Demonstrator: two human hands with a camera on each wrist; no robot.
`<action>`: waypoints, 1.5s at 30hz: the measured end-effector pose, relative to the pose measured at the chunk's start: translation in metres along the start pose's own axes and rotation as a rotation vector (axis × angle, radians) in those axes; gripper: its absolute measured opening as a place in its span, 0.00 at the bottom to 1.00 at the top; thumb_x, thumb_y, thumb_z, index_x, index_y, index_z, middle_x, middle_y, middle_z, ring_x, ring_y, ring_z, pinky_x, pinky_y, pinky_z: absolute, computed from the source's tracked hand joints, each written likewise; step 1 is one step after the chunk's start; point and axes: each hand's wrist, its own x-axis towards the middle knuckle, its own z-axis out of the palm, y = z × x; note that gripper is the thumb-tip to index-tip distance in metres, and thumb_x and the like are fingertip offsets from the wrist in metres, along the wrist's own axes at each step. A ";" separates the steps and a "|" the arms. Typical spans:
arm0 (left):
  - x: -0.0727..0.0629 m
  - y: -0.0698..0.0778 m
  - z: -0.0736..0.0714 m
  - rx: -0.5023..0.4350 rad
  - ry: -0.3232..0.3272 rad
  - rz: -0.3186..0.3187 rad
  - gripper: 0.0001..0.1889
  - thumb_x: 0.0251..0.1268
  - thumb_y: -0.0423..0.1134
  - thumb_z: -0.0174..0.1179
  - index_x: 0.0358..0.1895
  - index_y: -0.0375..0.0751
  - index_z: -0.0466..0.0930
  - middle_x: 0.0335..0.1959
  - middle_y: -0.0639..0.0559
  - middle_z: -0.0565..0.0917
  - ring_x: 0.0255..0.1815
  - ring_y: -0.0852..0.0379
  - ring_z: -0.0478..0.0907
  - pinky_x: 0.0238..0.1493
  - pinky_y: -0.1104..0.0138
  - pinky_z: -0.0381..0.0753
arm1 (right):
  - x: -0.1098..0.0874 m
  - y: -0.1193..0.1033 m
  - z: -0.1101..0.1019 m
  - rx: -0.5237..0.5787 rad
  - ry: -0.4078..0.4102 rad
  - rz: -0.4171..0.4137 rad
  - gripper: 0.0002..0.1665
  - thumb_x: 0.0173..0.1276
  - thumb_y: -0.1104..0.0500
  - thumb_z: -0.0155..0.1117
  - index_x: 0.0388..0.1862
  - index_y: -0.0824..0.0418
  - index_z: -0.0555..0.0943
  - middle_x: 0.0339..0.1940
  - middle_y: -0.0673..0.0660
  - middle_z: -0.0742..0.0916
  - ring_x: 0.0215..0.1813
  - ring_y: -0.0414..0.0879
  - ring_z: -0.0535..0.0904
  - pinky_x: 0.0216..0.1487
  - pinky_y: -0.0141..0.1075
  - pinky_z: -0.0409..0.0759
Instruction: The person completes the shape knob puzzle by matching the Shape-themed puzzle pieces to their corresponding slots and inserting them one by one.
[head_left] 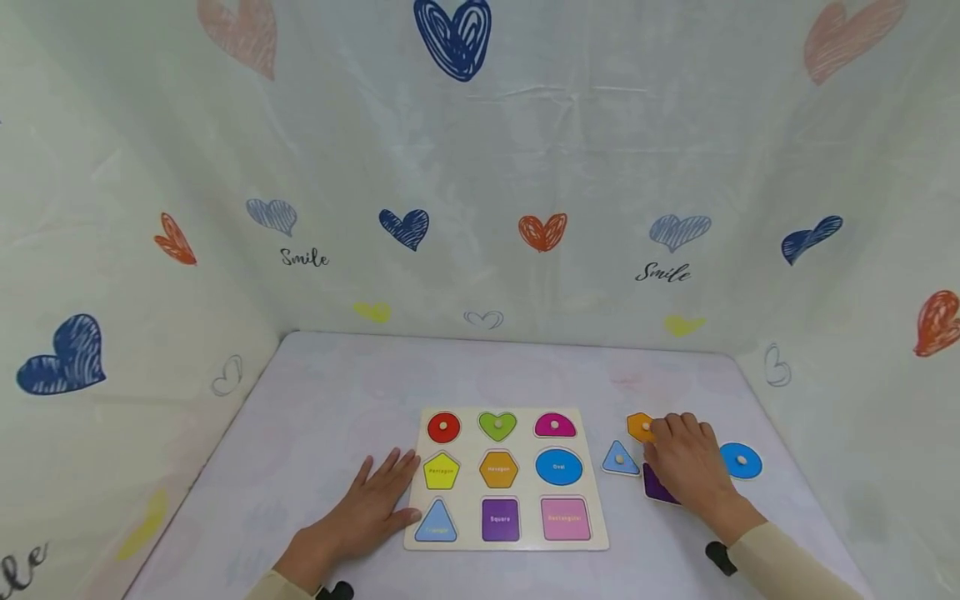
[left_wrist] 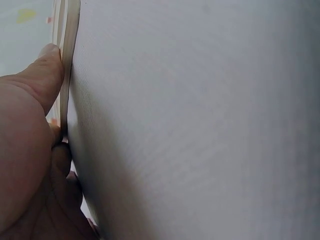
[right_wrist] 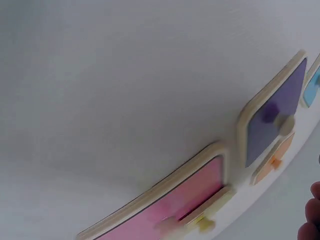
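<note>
L hand (head_left: 367,512), fingers spread and gripping nothing, braces the cream wooden shape board (head_left: 469,521) — prob. to steady it. R hand (head_left: 693,467), fingers bent — hold, if any, can't tell — is by loose orange wooden hexagon w/ knob (head_left: 637,427), worktop (head_left: 337,392) right of board.

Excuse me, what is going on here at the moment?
A person's left hand rests against the left edge of a shape-puzzle board, while the right hand is over loose pieces beside it, next to the orange hexagon. The red circle, green heart and magenta half-circle sit in the far row; the other six slots are unfilled.
</note>
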 end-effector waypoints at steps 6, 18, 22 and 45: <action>-0.001 -0.001 0.001 0.005 -0.004 0.002 0.47 0.71 0.65 0.61 0.86 0.47 0.56 0.86 0.51 0.59 0.89 0.45 0.45 0.86 0.38 0.36 | -0.026 0.030 -0.008 -0.018 -0.031 -0.001 0.21 0.58 0.58 0.79 0.45 0.68 0.81 0.38 0.62 0.83 0.45 0.61 0.75 0.43 0.53 0.75; -0.002 0.000 0.001 0.014 0.012 0.008 0.47 0.72 0.64 0.61 0.86 0.46 0.55 0.86 0.51 0.59 0.89 0.45 0.45 0.86 0.38 0.36 | -0.052 0.062 -0.001 -0.046 -0.073 -0.014 0.20 0.57 0.58 0.78 0.41 0.65 0.79 0.34 0.58 0.80 0.43 0.59 0.74 0.41 0.52 0.74; -0.003 0.001 0.000 0.010 0.014 0.015 0.47 0.72 0.64 0.62 0.85 0.45 0.56 0.86 0.50 0.59 0.89 0.45 0.45 0.86 0.38 0.36 | -0.055 0.066 0.003 -0.074 -0.095 -0.027 0.21 0.56 0.58 0.79 0.42 0.65 0.78 0.34 0.58 0.80 0.43 0.58 0.74 0.41 0.51 0.74; -0.003 0.000 0.001 0.014 0.025 0.018 0.46 0.73 0.64 0.61 0.85 0.45 0.55 0.86 0.50 0.59 0.89 0.44 0.46 0.86 0.39 0.37 | -0.054 0.063 0.008 -0.136 -0.174 -0.035 0.23 0.60 0.57 0.80 0.45 0.66 0.78 0.36 0.58 0.80 0.45 0.58 0.74 0.47 0.53 0.77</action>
